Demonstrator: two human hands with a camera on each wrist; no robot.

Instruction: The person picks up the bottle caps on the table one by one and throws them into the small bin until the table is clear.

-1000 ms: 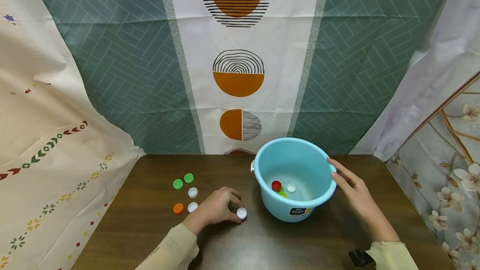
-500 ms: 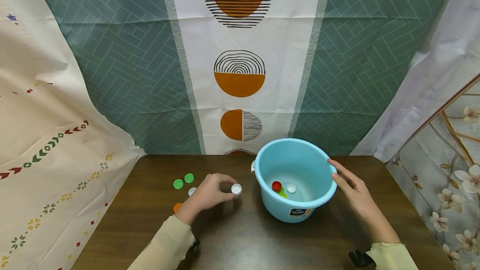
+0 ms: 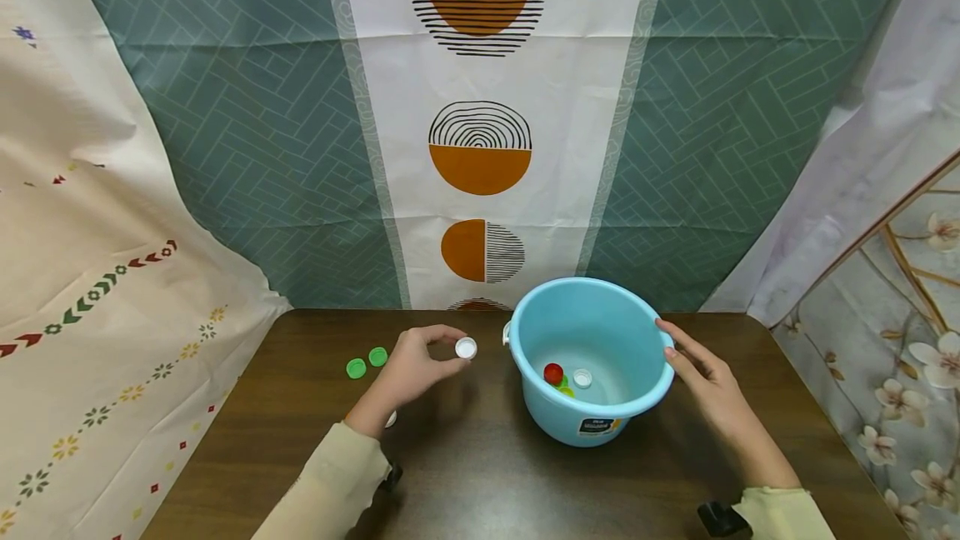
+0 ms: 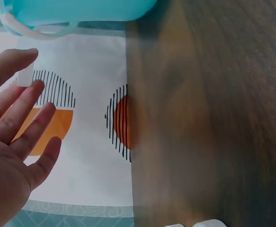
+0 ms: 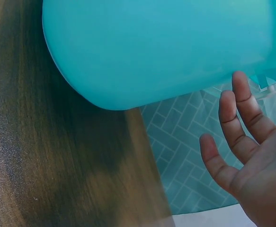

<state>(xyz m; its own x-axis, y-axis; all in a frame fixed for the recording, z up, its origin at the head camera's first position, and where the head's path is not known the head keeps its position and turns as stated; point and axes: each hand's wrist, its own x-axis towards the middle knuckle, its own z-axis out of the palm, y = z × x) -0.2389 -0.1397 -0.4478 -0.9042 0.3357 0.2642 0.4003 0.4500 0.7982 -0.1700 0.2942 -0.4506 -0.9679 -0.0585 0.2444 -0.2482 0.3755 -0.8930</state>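
Note:
My left hand (image 3: 411, 369) pinches a white bottle cap (image 3: 466, 347) between thumb and finger, raised over the table left of the light blue bucket (image 3: 547, 413). In the left wrist view the cap (image 4: 25, 75) sits edge-on at the fingertips, the other fingers loosely spread. My right hand (image 3: 708, 386) touches the bucket's right rim with extended fingers. The right wrist view shows this hand (image 5: 261, 156) beside the bucket wall (image 5: 152, 52), three fingers loosely extended. Inside the bucket lie a red cap (image 3: 552, 373), a white cap (image 3: 582, 377) and yellow and green ones partly hidden.
Two green caps (image 3: 367, 362) lie on the brown table (image 3: 465, 473) at the left. A white cap (image 3: 392, 419) peeks out beside the left wrist; an orange cap is hidden behind the arm. A patterned cloth (image 3: 480, 73) hangs behind the table's far edge.
My left hand has lifted the white cap off the table and moved it away from me, slightly left. Its arm now covers the orange cap. The right hand and bucket stay put.

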